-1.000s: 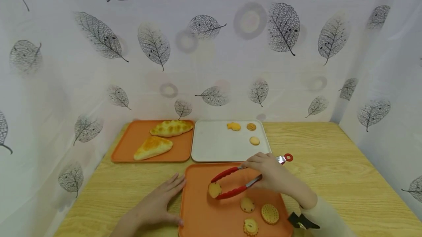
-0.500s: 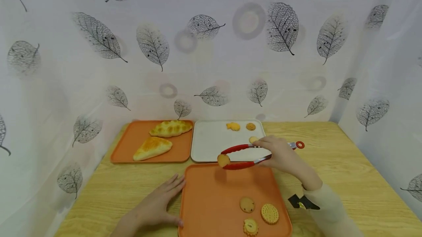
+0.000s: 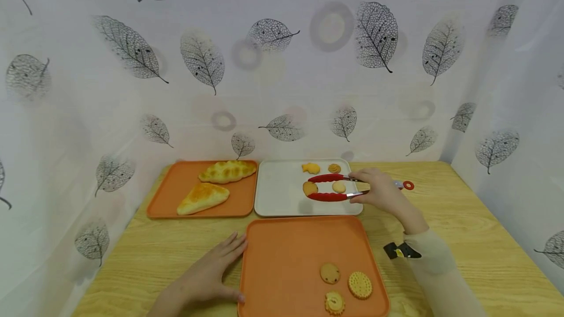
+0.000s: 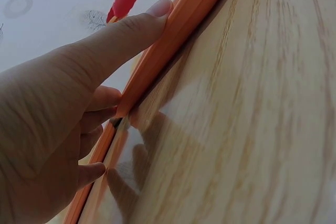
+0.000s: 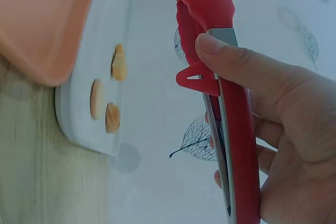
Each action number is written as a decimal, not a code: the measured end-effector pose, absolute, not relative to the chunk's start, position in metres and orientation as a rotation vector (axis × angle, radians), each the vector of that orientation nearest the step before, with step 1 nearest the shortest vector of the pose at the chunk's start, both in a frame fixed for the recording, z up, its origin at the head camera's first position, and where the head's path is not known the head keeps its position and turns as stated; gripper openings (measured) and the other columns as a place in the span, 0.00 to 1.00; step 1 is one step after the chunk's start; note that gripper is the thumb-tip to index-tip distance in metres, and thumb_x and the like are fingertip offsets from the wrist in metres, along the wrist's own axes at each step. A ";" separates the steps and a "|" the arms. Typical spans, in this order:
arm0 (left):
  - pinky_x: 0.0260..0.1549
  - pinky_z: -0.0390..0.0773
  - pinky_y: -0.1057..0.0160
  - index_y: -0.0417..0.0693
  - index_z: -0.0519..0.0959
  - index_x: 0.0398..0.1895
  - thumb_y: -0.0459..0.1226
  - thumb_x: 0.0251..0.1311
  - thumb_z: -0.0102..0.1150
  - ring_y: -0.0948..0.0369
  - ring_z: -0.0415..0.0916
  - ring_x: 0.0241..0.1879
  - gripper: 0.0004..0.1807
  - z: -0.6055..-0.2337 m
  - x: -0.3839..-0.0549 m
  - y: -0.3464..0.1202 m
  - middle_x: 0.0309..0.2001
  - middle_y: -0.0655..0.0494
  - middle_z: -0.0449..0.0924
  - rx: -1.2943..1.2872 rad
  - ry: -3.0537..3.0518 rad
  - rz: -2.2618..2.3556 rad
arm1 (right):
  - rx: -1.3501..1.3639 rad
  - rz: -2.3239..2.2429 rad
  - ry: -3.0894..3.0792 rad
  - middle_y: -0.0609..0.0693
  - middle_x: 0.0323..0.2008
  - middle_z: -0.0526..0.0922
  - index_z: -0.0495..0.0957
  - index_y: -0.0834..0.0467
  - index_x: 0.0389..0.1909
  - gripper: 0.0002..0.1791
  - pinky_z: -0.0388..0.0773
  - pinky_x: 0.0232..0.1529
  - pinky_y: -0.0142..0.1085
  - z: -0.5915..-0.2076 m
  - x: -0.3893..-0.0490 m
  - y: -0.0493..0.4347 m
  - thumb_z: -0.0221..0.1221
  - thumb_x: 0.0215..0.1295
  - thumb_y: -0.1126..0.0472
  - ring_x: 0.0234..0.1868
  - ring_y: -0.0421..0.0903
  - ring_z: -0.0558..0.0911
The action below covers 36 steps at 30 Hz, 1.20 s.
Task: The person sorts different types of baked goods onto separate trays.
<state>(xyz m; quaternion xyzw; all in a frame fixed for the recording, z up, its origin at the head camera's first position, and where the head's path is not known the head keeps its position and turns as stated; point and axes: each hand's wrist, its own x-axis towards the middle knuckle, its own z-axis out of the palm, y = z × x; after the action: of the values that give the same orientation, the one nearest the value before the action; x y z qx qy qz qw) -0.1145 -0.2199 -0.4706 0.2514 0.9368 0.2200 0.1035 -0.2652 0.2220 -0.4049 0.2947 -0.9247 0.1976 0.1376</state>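
Observation:
My right hand (image 3: 382, 193) grips red-and-silver tongs (image 3: 328, 197) around their middle. Between the tong tips is a round brown cookie (image 3: 310, 188), held above the white tray (image 3: 275, 192); its shadow falls on the tray nearer me. Close by on that tray lie a fish-shaped biscuit (image 3: 311, 168), a swirled cookie (image 3: 334, 168) and a pale round biscuit (image 3: 339, 186), partly framed by the tong arms. My left hand (image 3: 204, 278) touches the left edge of the front orange tray (image 3: 282, 258) with its fingers extended. The left wrist view shows the thumb (image 4: 142, 27) against the rim.
On the front tray are a spotted cookie (image 3: 330, 273), a large round biscuit (image 3: 360, 285) and a ring-shaped cookie (image 3: 335, 303). A second orange tray (image 3: 165, 199), back left, bears a long bread (image 3: 228, 171) and a triangular one (image 3: 203, 198). A leaf-print curtain (image 3: 282, 86) stands behind.
My right hand has moved the tongs and brown cookie from over the front orange tray, away from me and slightly right, to above the white tray. My left hand has stayed at the tray's edge.

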 end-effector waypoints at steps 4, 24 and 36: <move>0.69 0.57 0.38 0.52 0.53 0.77 0.73 0.40 0.59 0.50 0.42 0.78 0.63 -0.470 -0.114 -0.220 0.79 0.58 0.47 0.740 2.767 0.644 | 0.776 0.555 -2.739 0.63 0.52 0.82 0.79 0.63 0.56 0.36 0.73 0.54 0.62 -0.407 -0.272 0.225 0.76 0.44 0.54 0.54 0.65 0.77; 0.68 0.57 0.38 0.53 0.53 0.77 0.73 0.41 0.59 0.50 0.42 0.78 0.62 -0.472 -0.114 -0.221 0.79 0.58 0.47 0.744 2.767 0.641 | 0.649 0.396 -2.883 0.63 0.53 0.81 0.78 0.61 0.59 0.37 0.69 0.52 0.68 -0.433 -0.298 0.228 0.74 0.47 0.49 0.56 0.67 0.75; 0.68 0.58 0.37 0.53 0.53 0.77 0.73 0.41 0.59 0.49 0.42 0.78 0.62 -0.471 -0.114 -0.220 0.79 0.58 0.46 0.740 2.762 0.647 | 0.626 0.387 -2.905 0.62 0.53 0.81 0.77 0.61 0.59 0.38 0.70 0.51 0.67 -0.436 -0.302 0.223 0.74 0.47 0.48 0.55 0.65 0.75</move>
<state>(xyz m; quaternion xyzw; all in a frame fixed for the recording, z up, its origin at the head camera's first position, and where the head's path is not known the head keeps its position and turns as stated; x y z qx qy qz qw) -0.1145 -0.2203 -0.4710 0.2511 0.9369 0.2194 0.1047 -0.3019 0.2230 -0.4359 0.2083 -0.9669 0.1287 0.0723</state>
